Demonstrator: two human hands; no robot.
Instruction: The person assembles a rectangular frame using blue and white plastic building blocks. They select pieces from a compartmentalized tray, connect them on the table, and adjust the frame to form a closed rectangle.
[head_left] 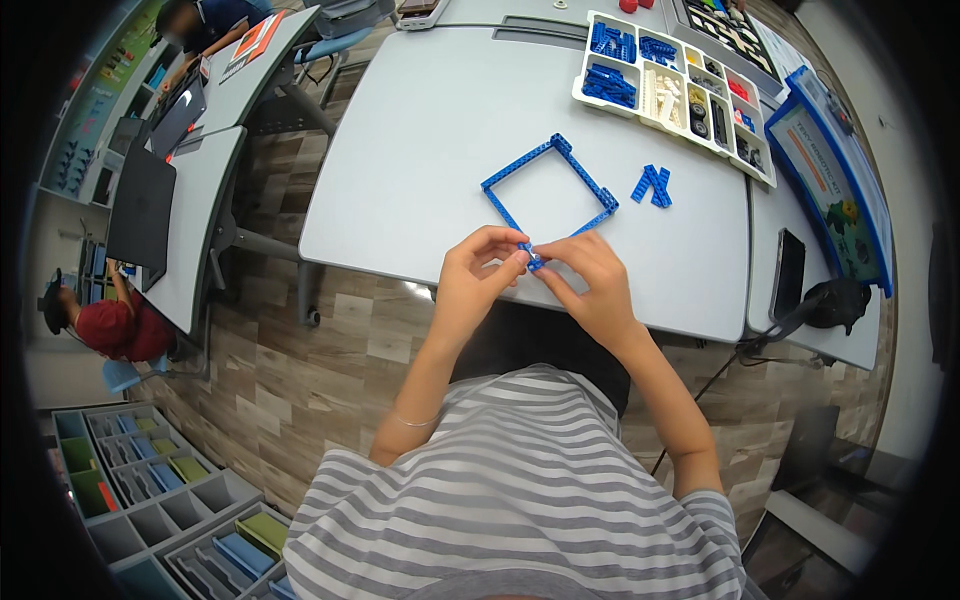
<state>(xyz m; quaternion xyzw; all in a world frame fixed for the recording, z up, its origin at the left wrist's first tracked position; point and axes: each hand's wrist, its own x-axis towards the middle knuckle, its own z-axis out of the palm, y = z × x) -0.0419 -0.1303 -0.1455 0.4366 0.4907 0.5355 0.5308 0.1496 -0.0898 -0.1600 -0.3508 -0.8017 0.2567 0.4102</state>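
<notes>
A square frame of blue perforated building beams [520,166] lies on the white table, one corner toward me. My left hand [478,272] and my right hand [592,270] meet at that near corner. Between their fingertips a small blue connector piece [535,264] shows, with a pale bit at its top. Thumb and fingers of both hands are pinched on it. How it joins the beams is hidden by the fingers. To the right of the frame, several short blue beams [653,186] lie crossed in a loose pile.
A white sorting tray [640,118] of blue, white, red and dark building parts stands at the far right. Beside it are a blue-edged bin [840,190] and a phone-like black slab [788,272]. Two other people sit at the tables on the left, near laptops [143,215].
</notes>
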